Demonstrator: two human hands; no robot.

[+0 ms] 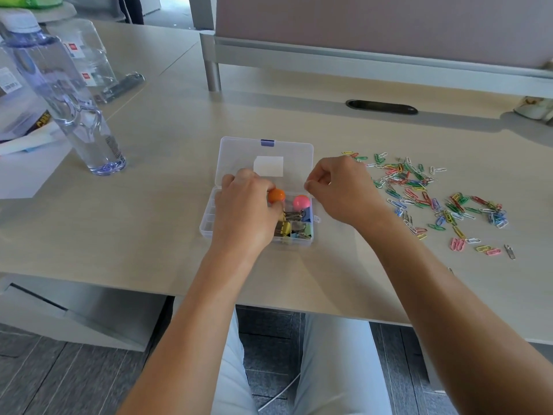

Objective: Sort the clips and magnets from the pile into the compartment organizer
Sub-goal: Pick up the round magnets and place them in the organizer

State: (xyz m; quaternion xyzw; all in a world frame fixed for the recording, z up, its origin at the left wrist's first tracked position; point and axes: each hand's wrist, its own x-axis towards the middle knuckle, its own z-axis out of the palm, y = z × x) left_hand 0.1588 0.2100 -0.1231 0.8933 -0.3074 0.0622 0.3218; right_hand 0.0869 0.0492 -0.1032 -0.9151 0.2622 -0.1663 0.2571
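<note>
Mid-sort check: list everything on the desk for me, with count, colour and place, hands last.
organizer: one, clear plastic, lid open, desk centre
orange magnet: one, over the organizer, at the left fingertips
pink magnet: one, in the organizer's far right compartment
binder clips: several, yellow, blue, green, in the near right compartments
paper clips: many, mixed colours, scattered on the desk right of the organizer
water bottle: one, clear bluish, upright, far left
left hand: holds the orange magnet
right hand: fingers pinched beside the organizer's right edge; contents too small to tell

Raised organizer lid (pixel 266 157) blocks far side; paper clips (pixel 434 199) scattered right.
</note>
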